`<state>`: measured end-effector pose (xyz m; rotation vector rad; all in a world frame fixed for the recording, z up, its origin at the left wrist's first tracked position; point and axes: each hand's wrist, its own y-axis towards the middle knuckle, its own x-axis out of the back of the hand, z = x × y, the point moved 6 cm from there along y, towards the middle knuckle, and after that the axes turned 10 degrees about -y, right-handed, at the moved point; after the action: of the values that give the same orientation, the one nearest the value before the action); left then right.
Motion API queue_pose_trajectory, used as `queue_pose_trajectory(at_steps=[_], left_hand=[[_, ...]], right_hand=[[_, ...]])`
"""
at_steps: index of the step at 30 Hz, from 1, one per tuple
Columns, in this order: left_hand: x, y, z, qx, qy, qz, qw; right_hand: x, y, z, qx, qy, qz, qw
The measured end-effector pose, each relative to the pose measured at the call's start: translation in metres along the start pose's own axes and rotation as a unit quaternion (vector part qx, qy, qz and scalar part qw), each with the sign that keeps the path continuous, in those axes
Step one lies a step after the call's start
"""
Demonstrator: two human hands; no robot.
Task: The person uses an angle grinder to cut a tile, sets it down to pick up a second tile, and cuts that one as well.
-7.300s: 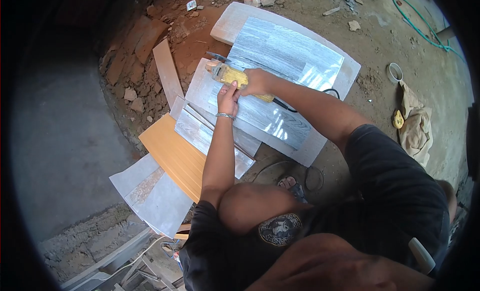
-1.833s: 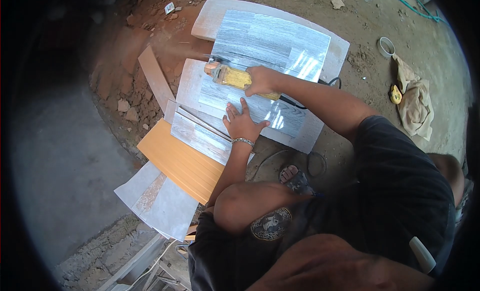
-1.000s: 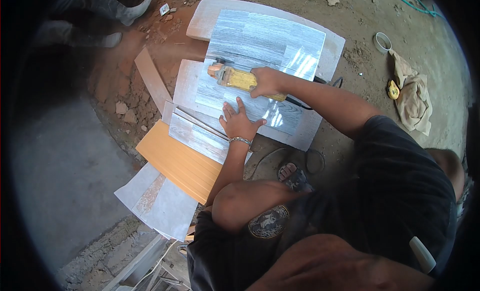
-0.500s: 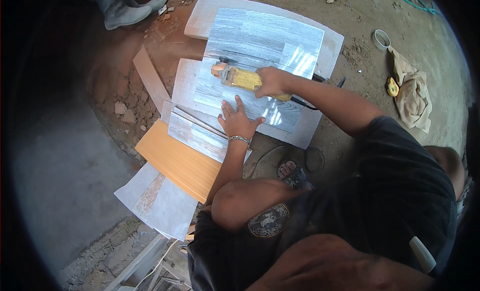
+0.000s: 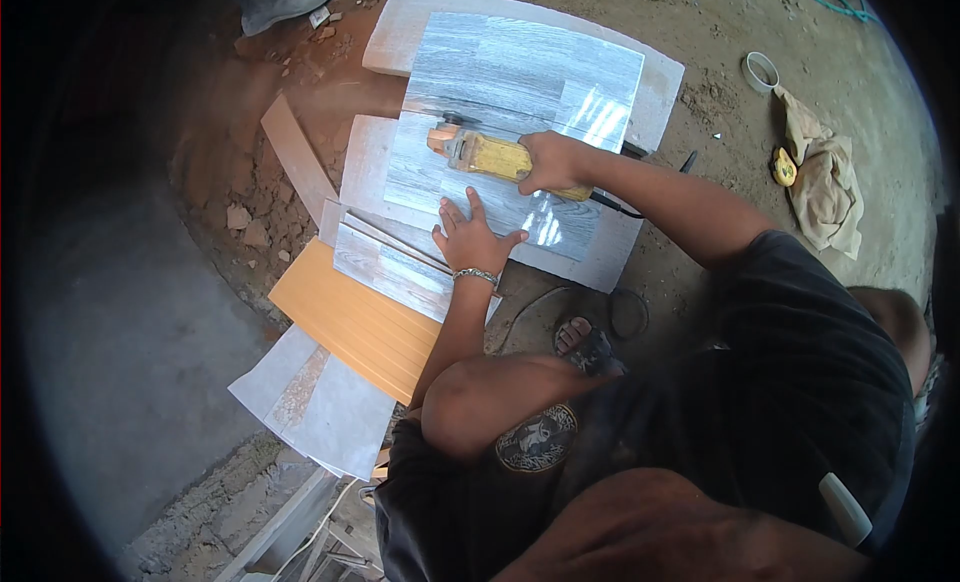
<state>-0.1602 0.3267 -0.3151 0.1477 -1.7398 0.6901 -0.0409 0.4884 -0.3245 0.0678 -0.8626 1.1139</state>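
My right hand (image 5: pixel 550 164) is wrapped round the rear body of a yellow angle grinder (image 5: pixel 495 158), whose disc end points left. The grinder's head lies over a grey wood-pattern tile (image 5: pixel 530 72), at a dark line running across the tile. Flat on the near left part of the same tile, my left hand (image 5: pixel 473 237) has its fingers spread. Beneath the tile are pale slabs (image 5: pixel 370 152) that stick out around it. A black cord (image 5: pixel 615 207) leads from the grinder's back end to the right. A dusty haze hangs left of the disc.
Tile strips (image 5: pixel 385 267), an orange-brown board (image 5: pixel 350 307) and grey sheets (image 5: pixel 345 412) are stacked at the near left. Rubble (image 5: pixel 255 217) and a brown strip (image 5: pixel 298 152) lie left. A tape roll (image 5: pixel 760 72), tape measure (image 5: pixel 783 168) and cloth (image 5: pixel 828 202) lie right. Another person's boot (image 5: pixel 285 9) is at the top.
The grinder and my right hand have shifted slightly right along the dark line. My left hand stays on the tile. The other person's boots have moved, with one now mostly out of sight.
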Motion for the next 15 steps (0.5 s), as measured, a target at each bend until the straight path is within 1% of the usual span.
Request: queue_pose_trajectory(at_steps=[5,8,10,15], left_hand=[[0.003,-0.001,-0.002,0.002,-0.018,0.017,1.000],[0.001,-0.001,-0.001,0.000,-0.020,0.014,1.000],[0.000,0.000,0.000,-0.004,0.004,-0.009,1.000],[-0.002,0.001,0.001,-0.002,0.010,-0.007,1.000]], right_hand=[[0.000,-0.006,-0.003,-0.001,0.000,0.005,1.000],[0.000,-0.010,-0.006,0.006,0.003,-0.008,1.000],[0.001,-0.012,-0.008,0.005,0.000,-0.007,1.000],[0.000,-0.016,-0.011,0.004,0.006,-0.003,1.000]])
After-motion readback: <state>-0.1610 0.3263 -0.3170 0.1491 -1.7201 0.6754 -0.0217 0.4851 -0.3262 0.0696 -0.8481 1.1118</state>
